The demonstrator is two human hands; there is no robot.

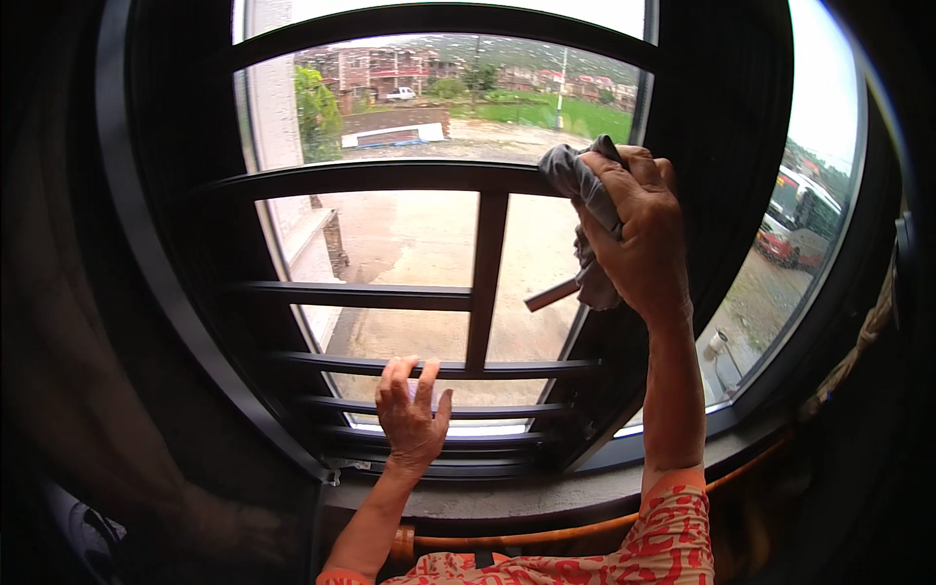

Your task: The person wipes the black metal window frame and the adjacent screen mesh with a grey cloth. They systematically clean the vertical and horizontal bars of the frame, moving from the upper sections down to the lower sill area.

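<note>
At the far left a dark curved window frame bounds a grille of dark metal bars set before the glass. Low in that grille the left hand rests open, fingers spread upward against a lower horizontal bar and gripping nothing, seemingly to steady the body. Right of centre a vertical bar joins the rungs. Further right the right hand is closed around a crumpled grey cloth, pressing it where the top rung meets the upright of the dark window sash. To wipe well here, I judge the cloth should stay bunched firmly and be drawn along the rung with steady pressure, wrapping it so its underside is reached, while the braced hand keeps balance. Beyond, at the right edge, a red vehicle shows through the pane.
</note>
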